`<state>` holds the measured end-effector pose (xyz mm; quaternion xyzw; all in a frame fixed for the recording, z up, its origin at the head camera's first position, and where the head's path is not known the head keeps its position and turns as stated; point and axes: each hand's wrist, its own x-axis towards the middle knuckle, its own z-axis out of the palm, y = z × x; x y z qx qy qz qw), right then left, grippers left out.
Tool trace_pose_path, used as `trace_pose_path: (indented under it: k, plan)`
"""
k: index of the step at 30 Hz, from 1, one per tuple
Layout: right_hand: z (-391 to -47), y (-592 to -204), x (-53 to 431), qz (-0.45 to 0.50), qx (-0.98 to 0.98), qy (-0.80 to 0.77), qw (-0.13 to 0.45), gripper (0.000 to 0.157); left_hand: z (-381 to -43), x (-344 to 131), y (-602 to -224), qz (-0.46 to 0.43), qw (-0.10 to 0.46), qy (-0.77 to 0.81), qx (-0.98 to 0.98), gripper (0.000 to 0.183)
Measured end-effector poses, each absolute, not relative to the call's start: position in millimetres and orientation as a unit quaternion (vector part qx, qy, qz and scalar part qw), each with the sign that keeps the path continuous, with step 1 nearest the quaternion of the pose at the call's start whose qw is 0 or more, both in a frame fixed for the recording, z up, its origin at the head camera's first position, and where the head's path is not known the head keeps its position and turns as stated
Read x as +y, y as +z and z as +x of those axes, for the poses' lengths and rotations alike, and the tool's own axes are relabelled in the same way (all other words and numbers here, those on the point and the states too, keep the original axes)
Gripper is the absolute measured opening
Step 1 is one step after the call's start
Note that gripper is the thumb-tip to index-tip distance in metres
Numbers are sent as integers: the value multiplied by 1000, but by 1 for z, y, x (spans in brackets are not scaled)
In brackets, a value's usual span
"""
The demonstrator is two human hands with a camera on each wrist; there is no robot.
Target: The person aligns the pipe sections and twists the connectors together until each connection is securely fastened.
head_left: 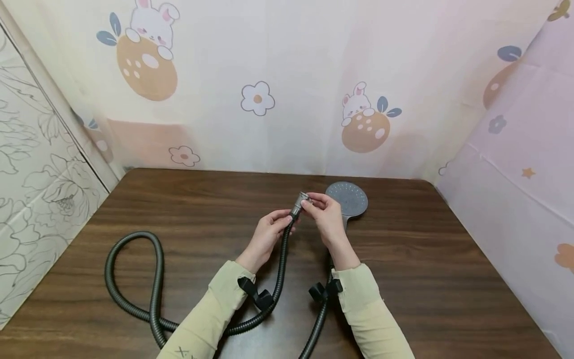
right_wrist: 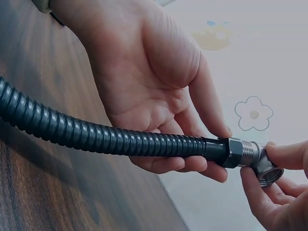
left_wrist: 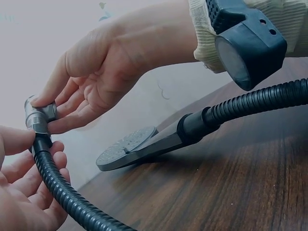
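Note:
My left hand (head_left: 267, 233) holds the end of a black ribbed shower hose (head_left: 281, 267), thumb at its dark hexagonal nut (right_wrist: 234, 153) and fingers underneath. With thumb and fingers, my right hand (head_left: 329, 219) pinches a silver metal elbow fitting (right_wrist: 261, 163). Nut and elbow stand in line, with silver screw thread showing between them in the right wrist view. The elbow's threaded side opening faces down there. Both hands are raised over the wooden table (head_left: 426, 269). Behind my right hand a grey round shower head (head_left: 347, 199) lies on the table.
A black hose (left_wrist: 269, 98) runs from the shower head's handle toward the front edge, beneath my right forearm. On the left the hose makes a crossed loop (head_left: 157, 279). A patterned curtain (head_left: 296, 134) hangs behind the table.

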<state>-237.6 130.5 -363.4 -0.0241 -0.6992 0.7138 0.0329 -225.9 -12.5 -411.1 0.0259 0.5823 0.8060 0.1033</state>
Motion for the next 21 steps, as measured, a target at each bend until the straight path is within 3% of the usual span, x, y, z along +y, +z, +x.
trace_pose_path:
  k: [13, 21]
  plan:
    - [-238, -361, 128, -22, -699, 714, 40, 32, -227, -10, -408, 17, 68, 803, 591, 29]
    - [-238, -362, 128, -22, -688, 725, 39, 31, -226, -13, -408, 18, 81, 796, 599, 28]
